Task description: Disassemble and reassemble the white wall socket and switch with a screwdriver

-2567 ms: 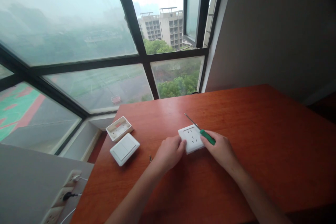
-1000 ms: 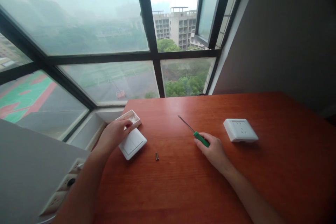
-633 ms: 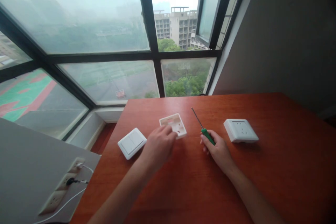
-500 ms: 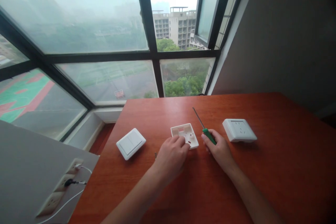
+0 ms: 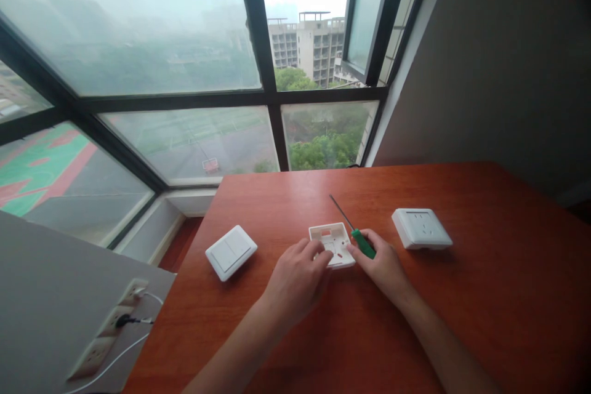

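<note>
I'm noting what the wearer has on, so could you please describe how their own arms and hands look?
The left hand and right hand are bare, without gloves. Both forearms are uncovered too, with no sleeve, watch or bracelet in view. The upper arms are out of frame.

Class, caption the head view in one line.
Left hand on an open white box, right hand holding a green-handled screwdriver.

Short of the far edge of the worktop (image 5: 484, 295), the left hand (image 5: 298, 266) pinches with bent fingers; beside it, the right hand (image 5: 382, 261) grips, thumb extended, both forearms (image 5: 237, 345) slanting inward.
</note>
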The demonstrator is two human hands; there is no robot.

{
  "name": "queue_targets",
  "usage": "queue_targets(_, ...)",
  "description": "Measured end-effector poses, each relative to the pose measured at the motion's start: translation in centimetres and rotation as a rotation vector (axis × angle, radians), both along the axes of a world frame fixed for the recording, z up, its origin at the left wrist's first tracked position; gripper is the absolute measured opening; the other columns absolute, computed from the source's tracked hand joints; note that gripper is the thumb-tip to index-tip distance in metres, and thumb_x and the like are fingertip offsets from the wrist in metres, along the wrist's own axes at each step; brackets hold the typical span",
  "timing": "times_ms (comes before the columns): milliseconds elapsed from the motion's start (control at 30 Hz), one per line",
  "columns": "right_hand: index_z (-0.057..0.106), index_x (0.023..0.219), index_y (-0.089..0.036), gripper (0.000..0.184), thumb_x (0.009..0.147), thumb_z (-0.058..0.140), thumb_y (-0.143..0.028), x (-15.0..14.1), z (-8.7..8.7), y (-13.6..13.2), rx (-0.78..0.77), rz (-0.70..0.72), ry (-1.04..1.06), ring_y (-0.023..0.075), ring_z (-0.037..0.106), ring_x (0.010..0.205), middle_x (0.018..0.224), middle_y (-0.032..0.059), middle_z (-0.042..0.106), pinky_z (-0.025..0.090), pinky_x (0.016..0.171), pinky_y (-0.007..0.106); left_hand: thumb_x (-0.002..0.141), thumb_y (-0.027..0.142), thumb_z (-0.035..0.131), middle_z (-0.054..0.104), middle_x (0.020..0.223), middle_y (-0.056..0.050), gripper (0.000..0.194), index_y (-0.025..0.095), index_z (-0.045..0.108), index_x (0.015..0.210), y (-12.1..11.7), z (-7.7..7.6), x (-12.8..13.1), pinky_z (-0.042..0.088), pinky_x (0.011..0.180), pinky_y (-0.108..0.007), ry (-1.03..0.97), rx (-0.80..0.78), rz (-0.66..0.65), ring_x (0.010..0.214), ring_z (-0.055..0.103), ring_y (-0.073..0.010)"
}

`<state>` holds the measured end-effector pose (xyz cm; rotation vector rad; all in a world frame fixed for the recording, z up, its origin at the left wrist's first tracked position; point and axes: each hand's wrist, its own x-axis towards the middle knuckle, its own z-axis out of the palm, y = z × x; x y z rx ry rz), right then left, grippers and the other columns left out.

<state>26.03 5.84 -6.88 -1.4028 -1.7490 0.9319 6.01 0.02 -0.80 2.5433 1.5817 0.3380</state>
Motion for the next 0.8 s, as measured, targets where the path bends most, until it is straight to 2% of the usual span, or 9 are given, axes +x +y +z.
queue_targets(133, 0.061, 0.09, -0.02, 0.022, 0.08, 0.062, -0.039, 0.0, -0.1, 0.0, 0.001, 0.015, -0.011, 0.0212, 0.063, 0.072, 0.078, 0.0028, 0.068, 0.047, 0.068, 0.03, 0.094, 0.024, 0.049, 0.061, 0.107, -0.009, 0.021, 0.021, 0.059, 0.112, -0.4, 0.5, -4.1, 0.049, 0.084, -0.039, -0.062, 0.092, 0.187, 0.097, 0.058, -0.0252)
queue_targets(233, 0.061, 0.09, -0.021, 0.018, 0.081, 0.06, -0.037, 0.0, -0.2, 0.1, -0.002, 0.026, -0.011, 0.0216, 0.064, 0.075, 0.08, 0.0032, 0.069, 0.047, 0.07, 0.031, 0.091, 0.031, 0.053, 0.058, 0.118, -0.012, 0.031, 0.019, 0.056, 0.12, -1.0, 0.0, -8.3, 0.047, 0.093, -0.046, -0.04, 0.21, 0.375, 0.106, 0.057, -0.0298)
queue_targets(333, 0.061, 0.09, -0.021, 0.017, 0.081, 0.059, -0.036, 0.0, -0.2, 0.1, 0.0, 0.028, -0.012, 0.0217, 0.065, 0.077, 0.081, 0.0031, 0.07, 0.047, 0.071, 0.031, 0.086, 0.044, 0.059, 0.052, 0.132, -0.014, 0.05, 0.019, 0.05, 0.128, -1.6, -1.0, -12.4, 0.042, 0.102, -0.052, -0.008, 0.226, 0.488, 0.12, 0.051, -0.035)
queue_targets(433, 0.061, 0.09, -0.02, 0.018, 0.081, 0.059, -0.036, 0.2, -0.1, 0.2, 0.001, 0.034, -0.015, 0.0219, 0.066, 0.078, 0.082, 0.0032, 0.07, 0.048, 0.072, 0.031, 0.079, 0.054, 0.063, 0.048, 0.138, -0.016, 0.068, 0.017, 0.045, 0.133, -2.0, -2.1, -15.3, 0.04, 0.106, -0.051, -0.023, 0.146, 0.517, 0.127, 0.047, -0.0361)
queue_targets(567, 0.061, 0.092, -0.02, 0.02, 0.081, 0.059, -0.036, 0.4, 0.0, 0.3, 0.002, 0.035, -0.027, 0.0227, 0.066, 0.08, 0.084, 0.0045, 0.071, 0.048, 0.072, 0.032, 0.074, 0.056, 0.066, 0.046, 0.141, -0.015, 0.076, 0.018, 0.041, 0.136, -2.2, -3.0, -16.9, 0.038, 0.109, -0.05, -0.036, 0.03, 0.509, 0.131, 0.045, -0.0353)
queue_targets(800, 0.061, 0.091, -0.019, 0.021, 0.08, 0.059, -0.037, 0.5, 0.1, 0.4, 0.008, 0.026, -0.042, 0.0229, 0.066, 0.079, 0.084, 0.005, 0.072, 0.048, 0.072, 0.032, 0.075, 0.052, 0.068, 0.051, 0.138, -0.012, 0.077, 0.02, 0.038, 0.139, -2.2, -3.4, -16.9, 0.04, 0.107, -0.046, -0.048, 0.0, 0.466, 0.127, 0.05, -0.0331)
